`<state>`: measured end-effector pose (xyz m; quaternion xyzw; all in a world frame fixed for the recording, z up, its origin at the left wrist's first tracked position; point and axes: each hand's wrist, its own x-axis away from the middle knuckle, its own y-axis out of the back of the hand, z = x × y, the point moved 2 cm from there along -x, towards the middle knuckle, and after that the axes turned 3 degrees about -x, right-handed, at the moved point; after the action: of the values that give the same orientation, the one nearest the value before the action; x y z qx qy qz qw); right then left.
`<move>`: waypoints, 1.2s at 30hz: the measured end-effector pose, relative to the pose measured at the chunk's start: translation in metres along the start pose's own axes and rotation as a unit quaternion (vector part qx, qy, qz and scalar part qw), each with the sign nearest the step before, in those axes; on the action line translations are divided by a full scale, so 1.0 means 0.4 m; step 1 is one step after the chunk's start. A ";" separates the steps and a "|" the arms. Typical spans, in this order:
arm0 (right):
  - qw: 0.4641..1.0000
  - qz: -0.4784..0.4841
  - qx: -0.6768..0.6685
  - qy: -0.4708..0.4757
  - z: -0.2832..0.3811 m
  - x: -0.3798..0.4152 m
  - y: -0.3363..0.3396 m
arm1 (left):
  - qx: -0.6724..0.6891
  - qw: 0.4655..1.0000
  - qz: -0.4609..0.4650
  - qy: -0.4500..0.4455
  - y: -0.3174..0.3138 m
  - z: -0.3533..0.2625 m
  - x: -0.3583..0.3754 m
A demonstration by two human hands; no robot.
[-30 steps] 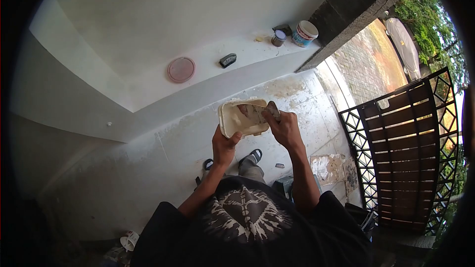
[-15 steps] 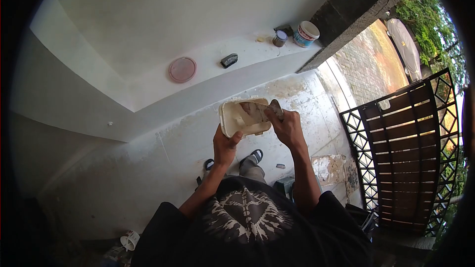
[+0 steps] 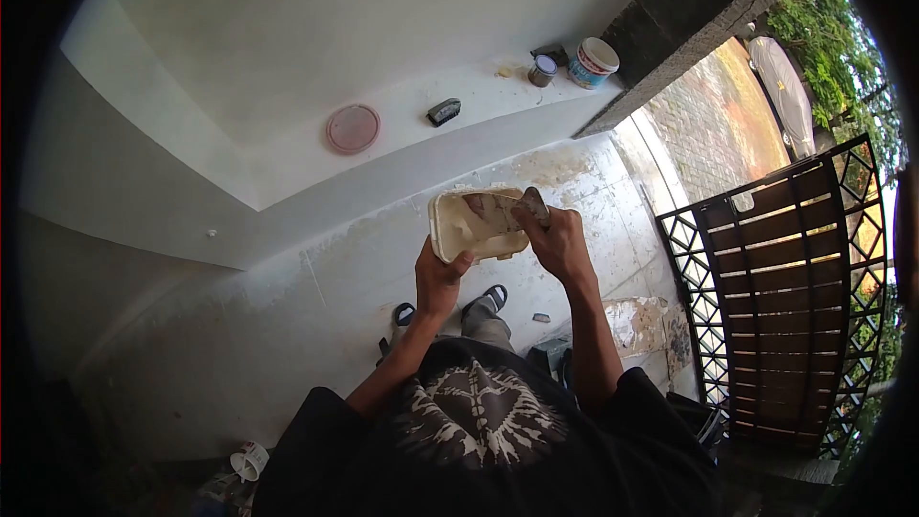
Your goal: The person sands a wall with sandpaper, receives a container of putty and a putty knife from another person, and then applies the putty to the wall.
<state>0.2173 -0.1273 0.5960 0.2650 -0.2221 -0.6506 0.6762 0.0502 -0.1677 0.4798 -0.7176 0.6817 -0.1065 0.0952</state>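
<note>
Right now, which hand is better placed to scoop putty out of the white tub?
The right hand, probably. It already grips the putty knife, whose blade lies inside the white tub. The left hand holds the tub from below, so it is busy.

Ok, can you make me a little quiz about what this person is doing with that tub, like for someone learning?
1. True or false: the left hand holds the cream tub from below.
2. What does the right hand push into the tub? A) a putty knife B) a brush C) a spoon
3. Fill in: on the white ledge lies a round ____ lid.

Key: 1 true; 2 A; 3 pink.
</note>
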 end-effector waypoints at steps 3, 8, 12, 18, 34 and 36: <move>1.000 0.007 -0.013 0.001 0.013 0.004 -0.009 | -0.004 1.000 -0.007 0.026 0.002 -0.006 0.004; 1.000 0.008 0.007 -0.010 0.016 -0.002 0.003 | -0.010 1.000 -0.009 0.015 0.004 -0.003 0.004; 1.000 0.013 -0.022 0.007 0.013 0.002 -0.003 | 0.005 0.999 -0.004 0.032 0.001 -0.003 0.005; 1.000 -0.003 -0.021 0.000 0.003 -0.001 0.001 | 0.004 0.999 -0.009 0.033 0.002 0.000 0.005; 0.999 0.021 -0.017 0.042 0.017 0.009 -0.007 | 0.011 1.000 -0.012 0.025 -0.004 0.002 0.003; 0.998 0.024 -0.022 0.053 0.014 0.015 -0.007 | 0.010 1.000 -0.005 0.021 -0.001 0.005 0.009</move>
<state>0.2119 -0.1336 0.5980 0.2788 -0.1784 -0.6237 0.7081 0.0514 -0.1713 0.4782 -0.7177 0.6788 -0.1290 0.0871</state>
